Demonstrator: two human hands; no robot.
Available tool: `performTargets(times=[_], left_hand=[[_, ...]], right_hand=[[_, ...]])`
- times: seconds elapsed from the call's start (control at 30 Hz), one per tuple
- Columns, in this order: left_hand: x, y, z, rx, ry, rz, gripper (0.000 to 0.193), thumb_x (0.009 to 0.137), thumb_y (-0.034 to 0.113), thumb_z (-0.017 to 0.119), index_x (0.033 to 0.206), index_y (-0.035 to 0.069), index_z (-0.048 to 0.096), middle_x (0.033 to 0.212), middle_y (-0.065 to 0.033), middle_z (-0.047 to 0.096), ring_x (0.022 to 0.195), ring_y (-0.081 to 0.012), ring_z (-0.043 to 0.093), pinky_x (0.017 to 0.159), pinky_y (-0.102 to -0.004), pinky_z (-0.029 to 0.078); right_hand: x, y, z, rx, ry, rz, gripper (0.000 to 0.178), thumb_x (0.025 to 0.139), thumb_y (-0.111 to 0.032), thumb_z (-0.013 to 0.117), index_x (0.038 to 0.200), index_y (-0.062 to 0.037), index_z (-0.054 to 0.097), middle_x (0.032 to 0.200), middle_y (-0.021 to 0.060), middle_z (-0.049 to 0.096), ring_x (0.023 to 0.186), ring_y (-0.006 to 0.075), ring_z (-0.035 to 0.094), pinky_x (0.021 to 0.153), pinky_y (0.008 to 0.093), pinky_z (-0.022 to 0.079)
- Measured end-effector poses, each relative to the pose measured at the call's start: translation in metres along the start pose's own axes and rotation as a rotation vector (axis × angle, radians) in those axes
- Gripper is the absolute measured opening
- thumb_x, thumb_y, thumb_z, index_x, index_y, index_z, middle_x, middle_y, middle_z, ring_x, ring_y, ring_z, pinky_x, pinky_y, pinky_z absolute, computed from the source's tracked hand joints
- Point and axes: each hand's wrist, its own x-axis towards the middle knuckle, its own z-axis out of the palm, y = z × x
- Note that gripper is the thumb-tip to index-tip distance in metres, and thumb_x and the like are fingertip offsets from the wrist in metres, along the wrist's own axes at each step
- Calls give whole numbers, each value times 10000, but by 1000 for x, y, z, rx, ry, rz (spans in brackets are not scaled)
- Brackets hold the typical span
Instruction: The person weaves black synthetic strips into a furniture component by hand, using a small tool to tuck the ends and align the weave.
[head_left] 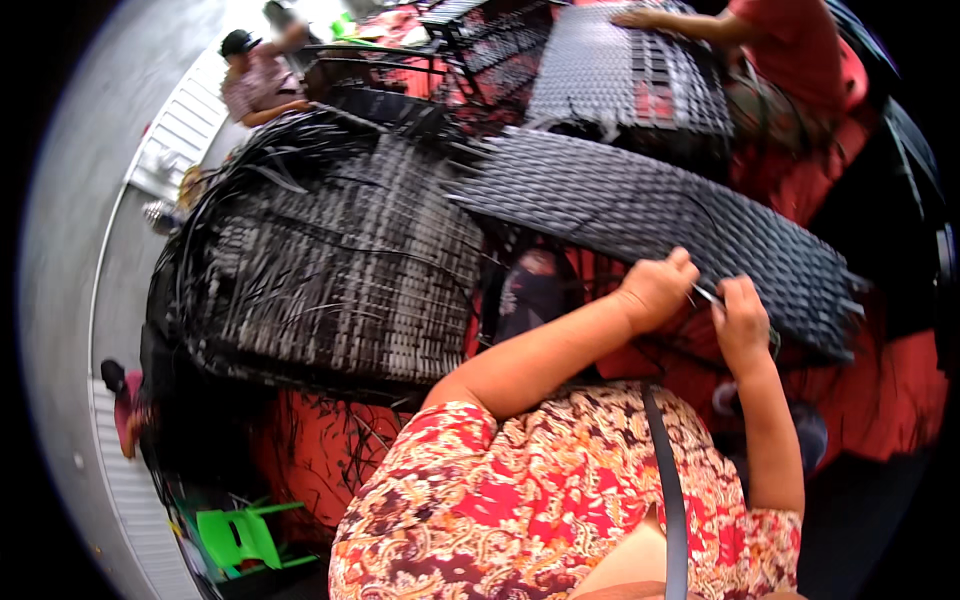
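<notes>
A long grey woven wicker panel (640, 195) slants from upper left to lower right in front of me. At its near edge, my left hand (656, 290) is closed in a pinch; what its fingers grip is too small to make out. Just to the right, my right hand (742, 322) is closed around a slim tool with a shiny metal tip (707, 294), its kind unclear. That tip points toward my left hand, close to the panel's near edge. Loose strand ends stick out at both short ends of the panel.
On the left lies a large dark woven wicker piece (340, 270) with many loose strands. Another woven panel (590, 75) is at the back, under a co-worker's hand (640, 18). Strand scraps litter the red floor covering (310, 440). A green stool (238, 538) stands lower left.
</notes>
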Motion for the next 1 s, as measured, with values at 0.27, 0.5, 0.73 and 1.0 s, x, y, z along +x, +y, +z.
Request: performTargets(times=[0.27, 0.5, 0.73, 1.0], left_hand=[[-15, -6, 0, -18, 47, 25, 148, 704, 121, 618, 804, 80, 516, 829, -87, 495, 568, -239, 598, 473, -333, 505], [-11, -1, 8, 49, 88, 24, 98, 727, 125, 601, 761, 85, 518, 804, -78, 509, 589, -246, 596, 497, -345, 509], [0, 8, -2, -613, 262, -103, 89, 729, 35, 710, 788, 27, 643, 781, -93, 602, 731, -236, 593, 680, -325, 482], [26, 62, 22, -278, 38, 9, 163, 781, 153, 683, 923, 89, 636, 950, -37, 605, 787, -261, 620, 659, -343, 506]], right_hand=[[-5, -14, 10, -60, 14, -22, 256, 686, 12, 653, 873, -57, 492, 889, 128, 489, 839, 329, 544, 704, 408, 471], [-13, -4, 5, 128, 117, -31, 220, 709, 18, 649, 884, -43, 530, 905, 129, 532, 858, 337, 554, 723, 402, 471], [-37, 70, -24, 482, 251, 283, 130, 767, -61, 642, 878, -12, 596, 832, 106, 574, 766, 247, 576, 705, 314, 459], [-67, 74, -27, 267, 233, 171, 191, 763, -65, 663, 947, -62, 611, 963, 84, 576, 880, 282, 591, 772, 342, 488]])
